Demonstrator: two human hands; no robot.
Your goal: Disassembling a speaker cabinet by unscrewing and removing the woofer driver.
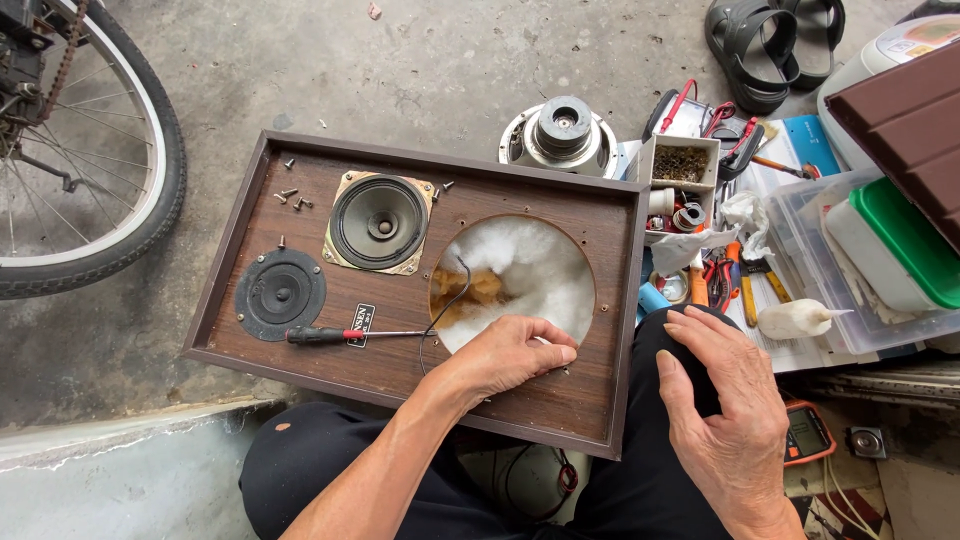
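A brown wooden speaker cabinet (400, 300) lies face up across my lap. My left hand (510, 352) rests on its front panel at the lower rim of a large round opening (515, 275) stuffed with white wadding, fingers curled; whether they pinch anything is unclear. My right hand (722, 400) lies open on my black-trousered knee, holding nothing. A mid-size speaker (378, 221) and a small flat tweeter (281, 293) are still set in the panel. A screwdriver with a black and red handle (335, 335) lies on the panel left of my left hand. Loose screws (290, 197) sit near the top left corner.
A removed speaker driver (562, 133) stands on the concrete floor behind the cabinet. Tools, pliers and small boxes (700, 230) crowd the right, with clear plastic bins (870, 260). A bicycle wheel (80, 160) is at the left, sandals (770, 40) top right, an orange multimeter (808, 432) by my knee.
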